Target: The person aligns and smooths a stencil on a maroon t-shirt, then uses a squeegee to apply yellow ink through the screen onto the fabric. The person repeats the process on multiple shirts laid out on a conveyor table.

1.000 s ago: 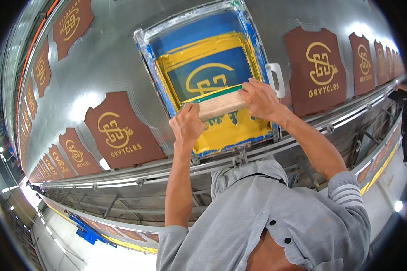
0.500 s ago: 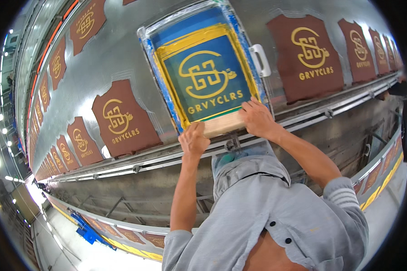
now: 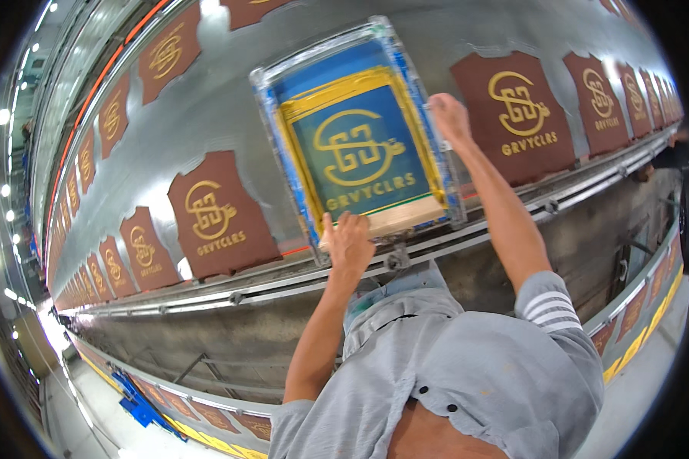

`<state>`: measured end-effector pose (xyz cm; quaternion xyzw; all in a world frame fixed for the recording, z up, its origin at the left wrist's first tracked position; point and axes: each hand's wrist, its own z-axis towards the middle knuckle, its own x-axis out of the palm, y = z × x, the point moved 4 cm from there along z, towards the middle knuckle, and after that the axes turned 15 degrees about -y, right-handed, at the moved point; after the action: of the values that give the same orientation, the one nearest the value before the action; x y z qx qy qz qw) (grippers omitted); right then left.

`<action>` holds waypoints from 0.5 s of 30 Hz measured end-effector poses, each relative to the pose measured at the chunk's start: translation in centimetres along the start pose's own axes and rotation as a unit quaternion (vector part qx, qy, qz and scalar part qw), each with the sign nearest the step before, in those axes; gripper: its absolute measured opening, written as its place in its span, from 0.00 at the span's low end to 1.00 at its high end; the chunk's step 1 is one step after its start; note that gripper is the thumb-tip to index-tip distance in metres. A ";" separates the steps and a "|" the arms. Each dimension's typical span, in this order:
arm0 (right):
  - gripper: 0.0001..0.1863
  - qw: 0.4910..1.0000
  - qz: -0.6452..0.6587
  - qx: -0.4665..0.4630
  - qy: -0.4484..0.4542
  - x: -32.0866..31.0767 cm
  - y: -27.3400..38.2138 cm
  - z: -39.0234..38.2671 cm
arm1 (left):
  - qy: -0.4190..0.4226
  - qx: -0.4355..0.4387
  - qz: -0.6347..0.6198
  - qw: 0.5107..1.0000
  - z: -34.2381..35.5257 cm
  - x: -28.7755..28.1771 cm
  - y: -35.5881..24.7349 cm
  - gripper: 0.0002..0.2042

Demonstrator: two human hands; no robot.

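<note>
A screen-printing frame (image 3: 259,103) with taped blue and silver edges lies on the long table. Its blue mesh carries a yellow design, bordered by yellow ink. Along the near end of the mesh rests a squeegee (image 3: 409,215) with a pale wooden grip. My left hand (image 3: 351,246) is closed over the squeegee's left end, fingertips at the mesh. At the frame's right side, my right hand (image 3: 449,120) is closed around the side handle, which it mostly covers.
Brown garment pieces with yellow prints, such as one on the right (image 3: 517,115) and one on the left (image 3: 218,214), lie in rows along the grey table (image 3: 237,115). A metal rail (image 3: 283,283) runs along its near edge. Behind me is another table with a yellow-striped edge (image 3: 647,325).
My right hand has left the squeegee and moved up and right to the frame's handle. My left hand stays at the squeegee's left end. The whole view has shifted slightly.
</note>
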<state>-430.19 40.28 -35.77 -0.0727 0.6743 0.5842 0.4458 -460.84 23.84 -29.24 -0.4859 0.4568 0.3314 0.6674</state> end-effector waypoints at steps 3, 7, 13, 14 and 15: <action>0.20 0.999 0.007 0.031 -0.041 -2.5 4.4 -0.2 | 0.003 -0.008 -0.047 0.999 -0.5 -1.7 1.5 0.12; 0.16 0.994 0.064 0.039 -0.085 -0.2 8.1 -3.3 | -0.003 -0.002 -0.015 1.000 -1.6 -5.4 7.0 0.15; 0.18 0.992 0.109 -0.041 -0.048 14.9 19.6 -15.4 | -0.027 -0.013 0.019 0.999 -8.1 -10.0 25.7 0.16; 0.17 0.986 0.160 0.019 -0.049 17.4 21.2 -17.0 | -0.024 -0.025 0.039 0.999 -8.7 -11.7 27.6 0.16; 0.17 0.982 0.170 0.024 -0.074 18.6 22.8 -18.3 | -0.027 -0.027 0.040 0.999 -8.9 -12.9 29.4 0.16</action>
<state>-464.77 39.53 -33.58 0.0969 0.6561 0.6386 0.3903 -494.16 24.49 -28.40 -0.4759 0.4487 0.3824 0.6526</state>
